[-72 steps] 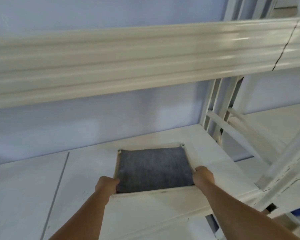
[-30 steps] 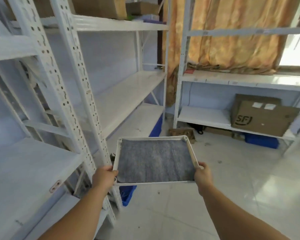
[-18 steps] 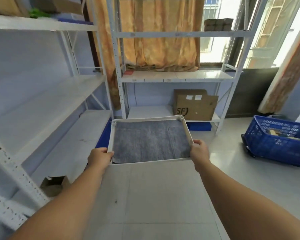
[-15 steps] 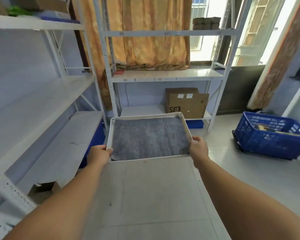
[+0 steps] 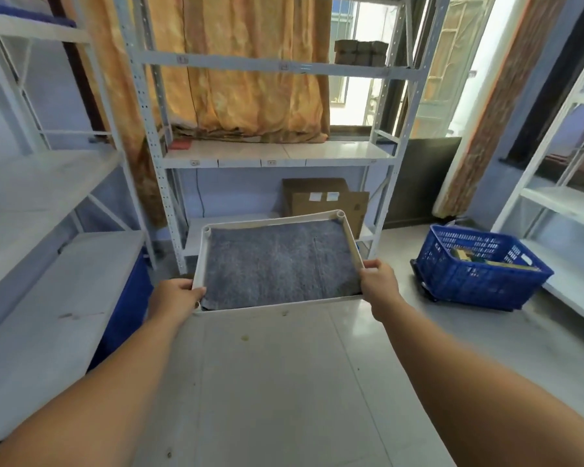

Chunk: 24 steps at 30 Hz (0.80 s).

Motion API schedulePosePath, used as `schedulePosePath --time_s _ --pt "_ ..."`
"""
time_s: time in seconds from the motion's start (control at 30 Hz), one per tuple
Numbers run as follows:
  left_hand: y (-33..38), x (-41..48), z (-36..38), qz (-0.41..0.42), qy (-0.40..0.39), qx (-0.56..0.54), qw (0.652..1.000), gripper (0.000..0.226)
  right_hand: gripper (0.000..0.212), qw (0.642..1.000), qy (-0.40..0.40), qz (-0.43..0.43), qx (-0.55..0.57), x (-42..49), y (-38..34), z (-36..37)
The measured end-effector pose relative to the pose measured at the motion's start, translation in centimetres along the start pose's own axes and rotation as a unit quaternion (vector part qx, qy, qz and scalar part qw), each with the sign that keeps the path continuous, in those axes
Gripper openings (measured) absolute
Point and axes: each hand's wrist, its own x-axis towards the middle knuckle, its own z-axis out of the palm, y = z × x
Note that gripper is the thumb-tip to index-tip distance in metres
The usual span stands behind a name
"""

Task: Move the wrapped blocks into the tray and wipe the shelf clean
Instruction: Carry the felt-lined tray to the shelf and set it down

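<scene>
I carry a white tray (image 5: 273, 221) in front of me above the floor, with a grey cloth (image 5: 280, 262) lying flat inside it. My left hand (image 5: 176, 296) grips the tray's near left corner and my right hand (image 5: 378, 281) grips its near right corner. Three brown wrapped blocks (image 5: 360, 52) stand in a row on the upper shelf (image 5: 250, 65) of the white rack straight ahead, near its right post.
A cardboard box (image 5: 324, 200) sits on the rack's bottom shelf behind the tray. A blue plastic crate (image 5: 479, 267) stands on the floor at the right. White racks line the left (image 5: 41, 203) and the right (image 5: 567, 203). An orange curtain (image 5: 243, 69) hangs behind the rack.
I lifted the tray off the left shelf and turned right with it. The rack with the wrapped blocks has come to the centre of view and grown closer.
</scene>
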Motion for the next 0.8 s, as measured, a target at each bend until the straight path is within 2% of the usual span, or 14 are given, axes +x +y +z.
schedulePosePath --time_s 0.1,0.2,0.3,0.37,0.47,0.57,0.7,0.8 --pt "1.7 3.4 0.9 0.010 -0.006 -0.001 1.000 0.010 0.021 1.000 0.017 -0.005 -0.019 2.4 -1.3 0.8" --pt "3.7 6.4 1.8 0.029 -0.015 -0.007 0.999 0.015 0.013 0.999 0.043 -0.006 -0.028 5.0 -2.5 1.0" --pt "5.9 9.3 2.5 0.047 -0.015 0.008 0.999 0.016 0.015 0.998 0.052 -0.010 -0.025 8.0 -4.1 1.5" --pt "7.3 11.1 3.0 0.046 -0.014 0.011 0.999 0.025 0.015 0.998 0.050 -0.021 -0.018 10.3 -4.9 2.1" --pt "9.2 14.1 4.1 0.045 0.001 -0.019 0.999 0.017 0.012 0.998 0.052 -0.040 -0.007 14.4 -5.6 3.2" --pt "11.1 17.5 6.0 0.041 0.008 -0.033 0.999 0.033 0.014 0.997 0.055 -0.050 0.009 19.0 -6.0 4.4" --pt "13.6 22.5 9.3 0.027 0.018 -0.028 0.999 0.029 0.022 0.995 0.071 -0.062 0.009 26.2 -6.8 5.6" --pt "15.6 26.4 12.0 0.011 0.032 -0.046 0.998 0.030 0.021 0.996 0.054 -0.075 0.007 32.0 -7.5 6.4"
